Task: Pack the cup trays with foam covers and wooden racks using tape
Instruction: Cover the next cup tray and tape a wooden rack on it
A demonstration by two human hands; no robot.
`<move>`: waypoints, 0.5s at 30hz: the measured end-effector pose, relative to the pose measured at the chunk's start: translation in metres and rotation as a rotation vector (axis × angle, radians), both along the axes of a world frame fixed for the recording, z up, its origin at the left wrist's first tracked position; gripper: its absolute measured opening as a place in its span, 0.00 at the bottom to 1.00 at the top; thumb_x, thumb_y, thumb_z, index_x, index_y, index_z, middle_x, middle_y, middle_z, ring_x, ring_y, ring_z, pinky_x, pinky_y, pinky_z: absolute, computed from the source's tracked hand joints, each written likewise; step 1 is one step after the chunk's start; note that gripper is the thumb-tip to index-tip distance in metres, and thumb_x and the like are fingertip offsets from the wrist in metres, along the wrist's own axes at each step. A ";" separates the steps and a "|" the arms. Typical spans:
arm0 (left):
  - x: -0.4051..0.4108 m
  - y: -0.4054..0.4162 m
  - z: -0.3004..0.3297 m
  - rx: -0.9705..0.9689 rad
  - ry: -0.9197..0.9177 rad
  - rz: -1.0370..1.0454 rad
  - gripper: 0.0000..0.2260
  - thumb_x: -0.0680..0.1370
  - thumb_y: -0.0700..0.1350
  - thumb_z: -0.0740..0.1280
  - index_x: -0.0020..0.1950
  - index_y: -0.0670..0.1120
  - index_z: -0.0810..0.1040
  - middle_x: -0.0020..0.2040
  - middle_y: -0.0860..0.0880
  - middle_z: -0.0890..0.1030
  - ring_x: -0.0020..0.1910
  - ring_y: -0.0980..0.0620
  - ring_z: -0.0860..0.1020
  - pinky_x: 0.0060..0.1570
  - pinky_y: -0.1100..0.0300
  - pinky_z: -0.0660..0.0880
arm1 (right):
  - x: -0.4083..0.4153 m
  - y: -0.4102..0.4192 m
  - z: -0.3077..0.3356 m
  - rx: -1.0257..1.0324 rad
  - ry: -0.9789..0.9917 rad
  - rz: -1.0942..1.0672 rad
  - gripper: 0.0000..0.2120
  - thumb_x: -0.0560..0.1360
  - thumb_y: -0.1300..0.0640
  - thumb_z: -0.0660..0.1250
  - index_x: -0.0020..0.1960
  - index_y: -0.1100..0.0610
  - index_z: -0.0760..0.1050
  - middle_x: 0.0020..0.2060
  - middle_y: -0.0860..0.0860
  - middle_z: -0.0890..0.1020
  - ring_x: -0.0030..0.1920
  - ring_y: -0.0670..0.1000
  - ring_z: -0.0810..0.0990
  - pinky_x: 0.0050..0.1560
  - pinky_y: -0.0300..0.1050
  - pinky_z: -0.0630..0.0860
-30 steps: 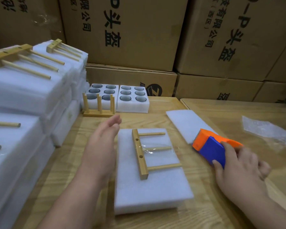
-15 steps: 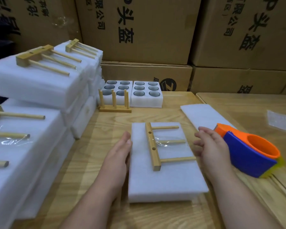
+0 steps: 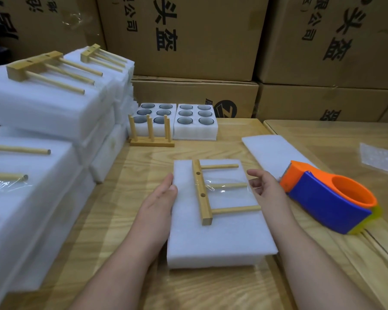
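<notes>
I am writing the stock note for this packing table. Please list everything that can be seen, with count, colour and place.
Foam pack: one, white, centre, between the hands.
Wooden rack: one, tan, lying on it, under clear tape.
Tape dispenser: one, orange and blue, right of it.
Foam sheet: one, white, behind the dispenser.
Cup trays: two, white, six cups each, at the back.
Standing rack: one, tan, before the left tray.
Finished packs: stacked, white, left side, racks on top.
Cartons: several, brown, behind.
Plastic film: one, clear, far right.
Table: wooden.
Left hand: touches the pack's left edge.
Right hand: at its right edge.

Wooden table (image 3: 126, 285): foam packs (image 3: 217, 238), tape dispenser (image 3: 329, 204)
</notes>
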State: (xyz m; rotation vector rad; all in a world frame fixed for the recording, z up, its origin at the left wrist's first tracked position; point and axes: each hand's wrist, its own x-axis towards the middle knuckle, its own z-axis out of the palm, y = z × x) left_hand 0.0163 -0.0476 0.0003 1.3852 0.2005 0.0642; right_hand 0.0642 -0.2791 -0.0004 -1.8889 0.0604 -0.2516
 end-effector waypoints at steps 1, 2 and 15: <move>0.000 0.000 0.000 -0.010 0.011 -0.003 0.15 0.83 0.47 0.64 0.70 0.57 0.76 0.47 0.69 0.84 0.45 0.69 0.82 0.33 0.73 0.76 | 0.002 0.000 -0.002 -0.031 -0.004 -0.004 0.16 0.76 0.61 0.71 0.60 0.48 0.73 0.41 0.45 0.78 0.31 0.35 0.75 0.33 0.28 0.70; 0.001 0.000 0.000 -0.017 0.010 -0.006 0.15 0.83 0.47 0.64 0.69 0.57 0.76 0.47 0.68 0.84 0.46 0.69 0.82 0.34 0.72 0.76 | 0.004 -0.001 -0.003 -0.068 -0.014 -0.028 0.15 0.77 0.62 0.70 0.59 0.48 0.74 0.41 0.44 0.78 0.32 0.36 0.76 0.34 0.29 0.70; 0.002 -0.002 0.002 -0.131 -0.060 -0.031 0.14 0.82 0.51 0.64 0.68 0.54 0.78 0.59 0.65 0.82 0.56 0.68 0.80 0.46 0.69 0.78 | -0.007 0.011 0.009 0.331 0.037 0.041 0.14 0.85 0.57 0.57 0.52 0.52 0.82 0.42 0.48 0.86 0.39 0.37 0.83 0.34 0.28 0.75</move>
